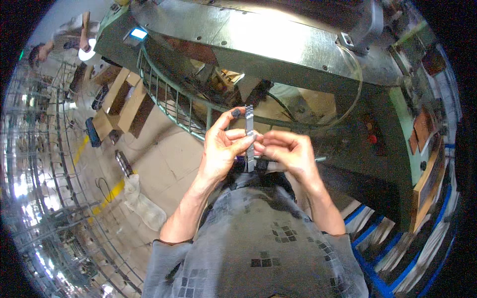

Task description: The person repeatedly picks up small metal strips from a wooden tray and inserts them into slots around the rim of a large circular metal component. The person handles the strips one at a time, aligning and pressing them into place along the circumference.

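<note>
A thin grey metal strip (249, 134) stands upright between both hands, in front of a large green machine (278, 44). My left hand (221, 149) pinches the strip from the left, thumb and fingers dark with grease. From the right, my right hand (290, 151) grips the same strip with its fingertips near the middle. Both hands are raised in front of my chest, above my patterned grey shirt.
A green wire guard (166, 99) runs along the machine's left side. Open cardboard boxes (121, 102) and a white sack (141, 203) lie on the floor at left. Blue-framed racks (392, 248) stand at lower right. Another person (64, 37) is at far upper left.
</note>
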A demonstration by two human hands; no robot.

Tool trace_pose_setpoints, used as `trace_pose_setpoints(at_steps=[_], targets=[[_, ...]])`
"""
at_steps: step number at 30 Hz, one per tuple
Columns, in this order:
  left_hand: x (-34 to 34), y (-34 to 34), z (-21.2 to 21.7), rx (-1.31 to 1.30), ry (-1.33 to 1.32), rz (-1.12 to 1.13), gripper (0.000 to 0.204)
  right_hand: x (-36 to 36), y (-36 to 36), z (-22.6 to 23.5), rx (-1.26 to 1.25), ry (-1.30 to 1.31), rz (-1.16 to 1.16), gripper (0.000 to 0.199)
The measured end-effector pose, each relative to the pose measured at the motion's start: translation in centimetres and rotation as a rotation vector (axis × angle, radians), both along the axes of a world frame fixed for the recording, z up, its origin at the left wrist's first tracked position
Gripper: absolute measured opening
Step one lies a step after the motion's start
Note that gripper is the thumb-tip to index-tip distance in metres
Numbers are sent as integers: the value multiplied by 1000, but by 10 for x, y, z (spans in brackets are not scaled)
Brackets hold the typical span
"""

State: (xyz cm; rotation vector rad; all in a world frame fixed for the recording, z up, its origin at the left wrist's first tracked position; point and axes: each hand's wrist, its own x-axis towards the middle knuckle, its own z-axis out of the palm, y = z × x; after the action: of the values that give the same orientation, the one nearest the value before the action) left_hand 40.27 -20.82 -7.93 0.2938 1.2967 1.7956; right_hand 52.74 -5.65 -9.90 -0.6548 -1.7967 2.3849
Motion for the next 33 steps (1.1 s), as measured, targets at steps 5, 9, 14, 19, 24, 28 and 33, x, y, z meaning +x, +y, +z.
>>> trace_pose_setpoints(at_steps=[5,9,14,19,24,28,33], targets=[[-28,4,1,-17,-106,-265,58,-41,9,16,62,-58,-13,23],[-69,-1,-6,-57,-139,-285,54,-74,0,17,-106,-49,-105,19],[-120,-17,-10,-168,-64,-422,44,-125,-15,2,-28,-91,-296,22],[-178,-7,-15,-258,-46,-555,43,-172,-24,-9,7,-110,-435,17],[-191,1,-19,-85,-260,-574,51,-182,-33,1,-47,-160,-561,18],[-197,5,-23,-91,-245,-632,59,-180,-36,-1,-144,-181,-636,23],[-202,12,-23,-223,-251,-638,56,-179,-31,-5,-125,-172,-608,24]])
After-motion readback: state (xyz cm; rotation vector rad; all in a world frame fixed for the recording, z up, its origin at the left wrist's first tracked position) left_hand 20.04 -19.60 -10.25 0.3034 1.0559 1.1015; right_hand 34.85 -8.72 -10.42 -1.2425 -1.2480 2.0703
